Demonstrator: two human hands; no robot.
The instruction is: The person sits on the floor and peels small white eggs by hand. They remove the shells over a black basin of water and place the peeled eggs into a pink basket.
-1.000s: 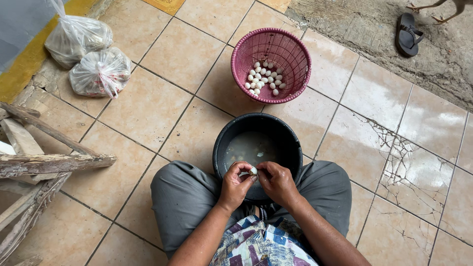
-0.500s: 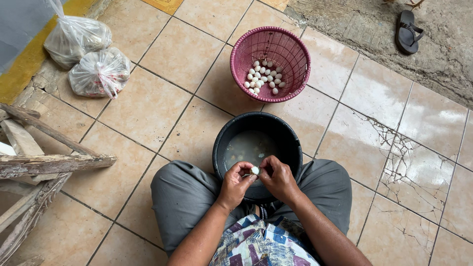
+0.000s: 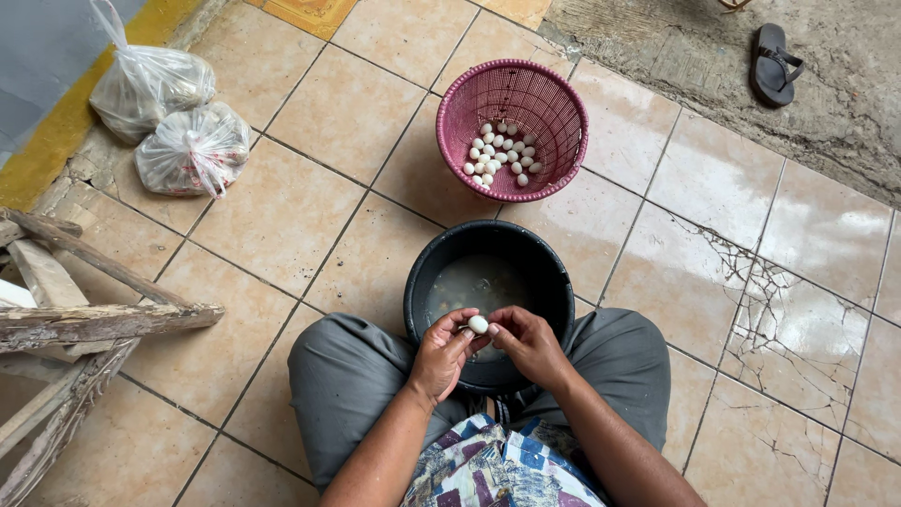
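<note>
we hold the small white oval egg between the fingertips of our left hand and right hand, both pinched shut on it, above the near rim of the round black plastic basin. we judge it light, wet, slippery and fragile; grip its sides gently. the cloudy water hides the basin's contents.

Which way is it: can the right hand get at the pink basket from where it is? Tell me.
Probably yes. The right hand holds a small white egg over the black bucket; the pink basket stands just beyond it, open-topped, nothing between. It would take a forward lean.
</note>
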